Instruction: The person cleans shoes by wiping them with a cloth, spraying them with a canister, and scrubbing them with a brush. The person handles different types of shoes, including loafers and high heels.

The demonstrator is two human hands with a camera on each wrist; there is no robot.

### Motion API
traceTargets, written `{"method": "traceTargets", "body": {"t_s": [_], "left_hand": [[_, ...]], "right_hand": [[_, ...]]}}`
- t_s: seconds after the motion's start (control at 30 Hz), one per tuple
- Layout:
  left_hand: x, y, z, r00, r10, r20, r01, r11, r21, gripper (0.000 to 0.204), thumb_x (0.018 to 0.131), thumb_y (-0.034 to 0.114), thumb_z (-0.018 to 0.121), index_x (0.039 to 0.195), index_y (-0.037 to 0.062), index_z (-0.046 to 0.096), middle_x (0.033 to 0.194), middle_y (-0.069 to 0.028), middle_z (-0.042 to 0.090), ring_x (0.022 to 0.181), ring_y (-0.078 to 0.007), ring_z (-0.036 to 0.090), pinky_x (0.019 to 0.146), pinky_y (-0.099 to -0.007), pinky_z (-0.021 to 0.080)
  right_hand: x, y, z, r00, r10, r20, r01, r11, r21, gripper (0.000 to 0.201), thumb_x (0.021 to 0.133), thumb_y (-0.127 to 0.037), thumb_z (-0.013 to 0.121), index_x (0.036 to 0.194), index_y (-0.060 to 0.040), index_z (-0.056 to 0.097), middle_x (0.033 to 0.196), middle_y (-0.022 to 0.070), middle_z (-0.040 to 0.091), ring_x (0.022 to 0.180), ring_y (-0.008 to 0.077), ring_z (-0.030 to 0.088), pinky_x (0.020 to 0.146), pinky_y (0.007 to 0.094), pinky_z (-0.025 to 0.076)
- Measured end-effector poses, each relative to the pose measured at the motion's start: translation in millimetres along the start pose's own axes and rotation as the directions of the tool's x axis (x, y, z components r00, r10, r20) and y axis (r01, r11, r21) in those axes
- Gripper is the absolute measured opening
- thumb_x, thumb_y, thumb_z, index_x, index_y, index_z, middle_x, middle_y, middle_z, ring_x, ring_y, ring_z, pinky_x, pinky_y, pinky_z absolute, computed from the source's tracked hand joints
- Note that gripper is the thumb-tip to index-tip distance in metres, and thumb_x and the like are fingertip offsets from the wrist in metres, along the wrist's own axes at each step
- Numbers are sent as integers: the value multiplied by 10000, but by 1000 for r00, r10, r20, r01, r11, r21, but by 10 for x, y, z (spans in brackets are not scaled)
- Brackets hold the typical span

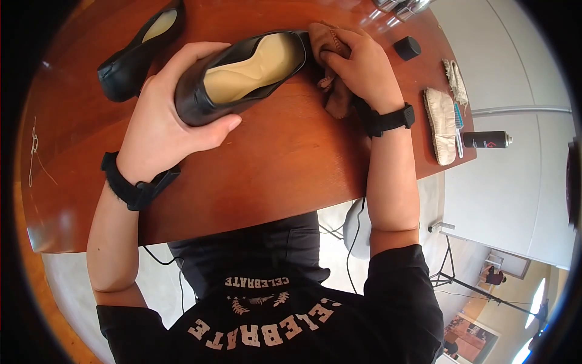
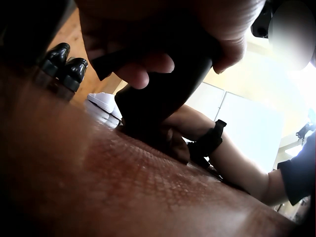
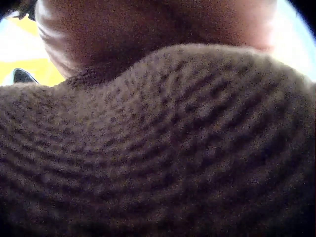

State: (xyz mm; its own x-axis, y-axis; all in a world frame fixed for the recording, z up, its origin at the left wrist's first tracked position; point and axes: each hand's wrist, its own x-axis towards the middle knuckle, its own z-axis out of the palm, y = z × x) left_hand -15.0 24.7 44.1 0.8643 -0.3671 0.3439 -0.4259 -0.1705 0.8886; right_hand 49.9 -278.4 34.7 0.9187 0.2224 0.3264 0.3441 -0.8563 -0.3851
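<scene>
My left hand (image 1: 154,127) grips a black slip-on shoe (image 1: 197,91) round its heel end, with the thumb along the near side. The shoe's cream insole (image 1: 251,73) faces up, and its toe points right. Bunched brown cloth (image 1: 324,45) is pinched in my right hand (image 1: 367,70), right at the shoe's toe. Close up in the right wrist view, the ribbed cloth (image 3: 173,133) fills most of the picture and hides the fingertips. In the left wrist view, fingers wrap the dark shoe (image 2: 168,94) low over the table. The matching shoe (image 1: 118,70) stands beyond my left hand.
On the right of the wooden table (image 1: 273,164) are a black round cap (image 1: 407,48), a beige pad (image 1: 441,124), a rumpled cloth piece (image 1: 456,82), a blue-bristled brush (image 1: 459,118) and a black spray can (image 1: 487,140). String (image 1: 34,145) lies far left. Shiny containers (image 1: 409,7) stand at the back.
</scene>
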Motion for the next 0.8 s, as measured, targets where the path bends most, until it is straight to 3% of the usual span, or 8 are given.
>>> {"method": "traceTargets", "body": {"t_s": [0.03,0.13,0.23,0.33,0.43,0.67,0.8], "left_hand": [[-5,-6,1,1000,-11,-10,11,999,-33,638,731,90,814,1309,-10,562,1178,-102,683,1113,-187,647,1003,-325,488],[-5,19,-62,987,-142,76,144,989,-27,727,763,159,795,1399,-18,489,1281,-92,612,1207,-162,558,1066,-322,420],[-19,27,-50,991,-116,71,116,993,2,727,763,158,796,1398,-17,490,1283,-90,607,1209,-163,555,1067,-321,418],[-23,-7,-5,1000,-16,-12,16,1000,-5,642,745,113,815,1319,-6,552,1181,-101,684,1113,-186,647,999,-318,488],[-28,-13,-9,1000,-25,-3,25,1000,-4,650,742,124,820,1321,0,553,1180,-100,686,1111,-192,651,999,-319,490],[-28,-14,-22,1000,-27,-15,27,1000,-6,651,743,126,825,1321,-1,553,1189,-104,680,1118,-189,644,1004,-321,488],[-19,5,-38,997,-66,41,66,998,-1,701,760,143,808,1374,-13,508,1247,-95,636,1175,-170,590,1042,-320,444]], "right_hand": [[-8,6,4,999,-33,-20,32,999,-42,427,827,-173,677,1223,-11,671,1086,215,703,963,342,709,865,396,541],[12,111,-69,978,188,91,-182,980,-77,415,803,-235,682,1167,-37,712,1159,224,685,1081,398,645,941,459,517],[58,186,-176,962,270,-42,-273,956,-103,418,812,-247,673,1174,-41,704,1143,231,689,1055,410,654,934,467,522],[75,231,-136,959,200,-201,-205,979,-3,435,816,-232,674,1210,-50,690,1149,227,690,1080,414,641,947,460,517],[64,174,-24,993,9,-119,-1,998,66,449,823,-236,699,1229,-46,677,1173,222,681,1126,409,615,960,455,508],[56,85,28,998,-23,56,19,998,65,450,812,-283,764,1181,-38,684,1148,202,660,1117,383,600,942,467,504],[25,26,30,999,-34,-14,34,999,36,469,821,-243,752,1231,-32,666,1198,193,647,1134,365,610,960,432,504]]}}
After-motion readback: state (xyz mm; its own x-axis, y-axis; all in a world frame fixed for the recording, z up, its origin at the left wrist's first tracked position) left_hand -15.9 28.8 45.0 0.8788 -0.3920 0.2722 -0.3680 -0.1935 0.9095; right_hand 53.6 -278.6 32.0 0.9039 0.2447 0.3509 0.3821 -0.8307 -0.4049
